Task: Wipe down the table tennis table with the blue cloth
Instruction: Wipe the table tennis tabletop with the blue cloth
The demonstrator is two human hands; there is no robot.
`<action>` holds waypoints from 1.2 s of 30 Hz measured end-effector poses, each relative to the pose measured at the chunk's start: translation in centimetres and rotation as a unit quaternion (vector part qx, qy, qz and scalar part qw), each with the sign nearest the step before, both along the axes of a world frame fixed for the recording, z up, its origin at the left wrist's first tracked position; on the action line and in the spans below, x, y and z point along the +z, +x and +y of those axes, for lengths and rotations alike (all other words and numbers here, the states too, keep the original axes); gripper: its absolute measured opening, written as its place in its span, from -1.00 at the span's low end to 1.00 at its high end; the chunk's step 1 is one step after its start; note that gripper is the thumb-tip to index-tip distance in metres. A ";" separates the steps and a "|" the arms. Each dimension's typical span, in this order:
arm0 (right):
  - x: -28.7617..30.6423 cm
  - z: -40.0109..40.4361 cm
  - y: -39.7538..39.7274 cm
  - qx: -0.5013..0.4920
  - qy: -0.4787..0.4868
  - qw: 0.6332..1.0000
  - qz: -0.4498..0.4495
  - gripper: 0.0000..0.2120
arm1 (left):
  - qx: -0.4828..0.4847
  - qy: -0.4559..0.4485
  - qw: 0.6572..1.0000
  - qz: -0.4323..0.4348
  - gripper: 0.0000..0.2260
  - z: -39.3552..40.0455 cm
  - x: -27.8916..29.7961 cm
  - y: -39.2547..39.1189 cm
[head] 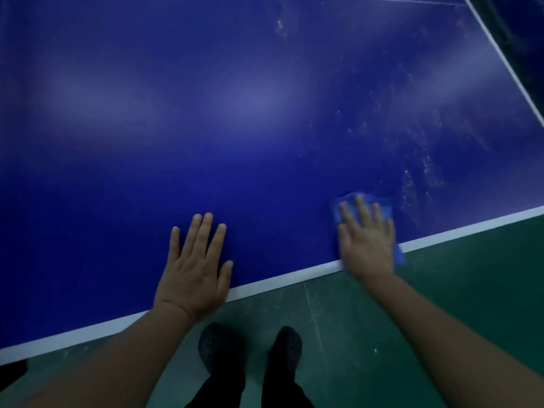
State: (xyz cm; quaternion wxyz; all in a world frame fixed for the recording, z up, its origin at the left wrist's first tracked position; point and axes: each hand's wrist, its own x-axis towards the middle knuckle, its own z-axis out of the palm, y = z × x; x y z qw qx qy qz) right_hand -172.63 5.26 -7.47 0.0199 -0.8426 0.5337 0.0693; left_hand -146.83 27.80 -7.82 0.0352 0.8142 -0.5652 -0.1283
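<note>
Cloth (382, 203) lies flat under right grip (366, 240), fingers straight, pressing; left grip (194, 269) flat on table (206, 113).

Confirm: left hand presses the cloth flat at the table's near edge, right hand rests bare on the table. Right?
Hands are swapped. In the head view the right hand presses the cloth flat at the near edge of the table, and the left hand rests bare on the table.
</note>
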 end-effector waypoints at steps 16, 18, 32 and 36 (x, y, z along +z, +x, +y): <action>0.0 -3.2 1.1 -0.074 0.009 0.997 -0.008 -0.50 | -0.009 0.000 1.000 -0.017 -0.41 -0.2 -0.1 0.0; 0.2 -2.3 1.6 -0.088 0.005 0.996 -0.007 -0.44 | -0.007 -0.012 1.000 -0.012 -0.41 -0.2 -0.1 0.1; -1.0 -7.0 18.1 0.181 -0.018 0.982 -0.055 -0.51 | 0.020 -0.046 0.999 -0.001 -0.40 0.0 -0.1 0.3; 0.6 -15.2 7.8 -0.167 -0.015 0.984 -0.063 -0.50 | 0.012 -0.016 1.000 0.001 -0.43 -0.2 0.2 0.2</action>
